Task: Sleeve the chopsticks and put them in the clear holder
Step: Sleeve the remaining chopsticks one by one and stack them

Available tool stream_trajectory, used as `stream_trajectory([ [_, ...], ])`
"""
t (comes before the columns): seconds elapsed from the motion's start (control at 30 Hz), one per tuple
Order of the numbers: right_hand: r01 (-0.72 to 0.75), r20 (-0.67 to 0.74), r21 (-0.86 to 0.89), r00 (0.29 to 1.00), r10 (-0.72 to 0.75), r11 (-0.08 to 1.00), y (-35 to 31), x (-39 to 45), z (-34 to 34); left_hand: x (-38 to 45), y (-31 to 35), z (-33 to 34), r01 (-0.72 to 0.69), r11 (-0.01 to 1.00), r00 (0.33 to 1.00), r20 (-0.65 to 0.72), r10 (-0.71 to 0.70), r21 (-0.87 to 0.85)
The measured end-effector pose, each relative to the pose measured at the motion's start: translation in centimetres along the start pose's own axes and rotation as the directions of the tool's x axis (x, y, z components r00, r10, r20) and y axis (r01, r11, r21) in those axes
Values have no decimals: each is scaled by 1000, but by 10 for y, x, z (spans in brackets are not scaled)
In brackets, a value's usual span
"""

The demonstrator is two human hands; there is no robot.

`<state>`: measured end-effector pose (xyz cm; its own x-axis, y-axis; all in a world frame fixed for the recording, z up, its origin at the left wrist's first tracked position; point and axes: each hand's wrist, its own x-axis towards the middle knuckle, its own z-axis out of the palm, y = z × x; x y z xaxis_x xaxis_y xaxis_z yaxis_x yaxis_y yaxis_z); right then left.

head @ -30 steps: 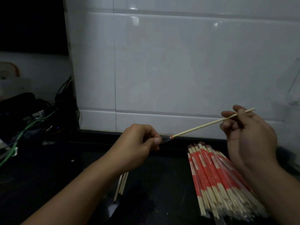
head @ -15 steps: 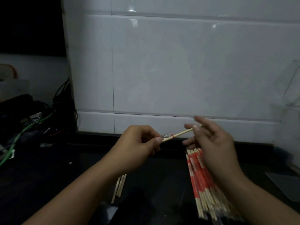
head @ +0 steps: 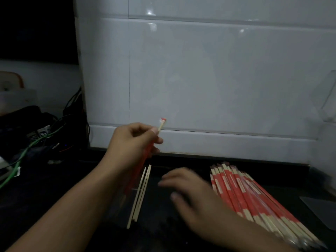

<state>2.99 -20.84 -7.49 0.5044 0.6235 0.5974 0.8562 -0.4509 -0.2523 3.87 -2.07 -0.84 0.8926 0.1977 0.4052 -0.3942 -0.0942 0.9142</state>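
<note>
My left hand (head: 134, 142) grips a red sleeve (head: 143, 160) with a chopstick in it, tilted steeply; the stick's tip (head: 162, 122) pokes out above my fingers. My right hand (head: 189, 193) hovers low over the dark counter, blurred, fingers spread and holding nothing, reaching leftward. Several bare chopsticks (head: 141, 193) lie on the counter between my hands. To the right lies a pile of red-sleeved chopsticks (head: 245, 193). Part of the clear holder (head: 329, 99) shows on the wall at the far right edge.
A white tiled wall (head: 200, 70) rises behind the black counter (head: 54, 179). Cables, one of them green (head: 23, 155), and dark gear sit at the left. A flat clear sheet (head: 320, 210) lies at the right edge.
My right hand let go of the chopstick and dropped toward the counter. The chopstick now sits deep in the sleeve, and my left hand has tilted it upright.
</note>
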Motion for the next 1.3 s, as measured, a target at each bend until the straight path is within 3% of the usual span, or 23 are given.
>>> stream_trajectory([
  [0.07, 81, 318, -65, 946, -56, 995, -11, 4, 17, 3, 3, -4, 38, 994, 998, -54, -44, -105],
  [0.1, 94, 414, -95, 909, -46, 991, -14, 7, 22, 4, 3, -5, 53, 987, 996, -66, -63, -151],
  [0.17, 102, 476, -130, 879, -28, 986, -17, 13, 23, 5, 3, -7, 66, 977, 994, -69, -81, -201],
  [0.6, 211, 451, -179, 886, -111, 961, -12, 15, 23, 8, -1, -7, 44, 976, 992, -107, -68, -212],
  [0.73, 328, 444, -173, 868, -223, 929, -8, 15, 21, 6, -2, -3, 90, 978, 995, -25, -96, -188],
  [0.87, 306, 413, -37, 871, -264, 951, -8, 15, 8, 2, -2, 0, 117, 976, 991, 79, -104, -186],
  [1.03, 350, 372, -59, 877, -304, 935, -8, 9, 4, 0, 3, 1, 134, 978, 985, 132, -114, -161],
  [1.1, 316, 247, -50, 923, -295, 947, -6, 10, 9, -1, 3, 2, 112, 987, 987, 126, -98, -115],
  [1.17, 232, -132, 12, 965, -228, 973, -6, 12, 3, -2, 1, 2, 60, 998, 990, 126, -56, -26],
  [1.23, 136, -517, 150, 855, -39, 979, -7, 14, -18, -2, -1, 3, 12, 998, 987, 160, -23, 69],
  [1.3, 72, -702, 340, 683, 202, 938, -5, 15, -48, -3, -4, 4, -2, 992, 978, 209, -25, 129],
])
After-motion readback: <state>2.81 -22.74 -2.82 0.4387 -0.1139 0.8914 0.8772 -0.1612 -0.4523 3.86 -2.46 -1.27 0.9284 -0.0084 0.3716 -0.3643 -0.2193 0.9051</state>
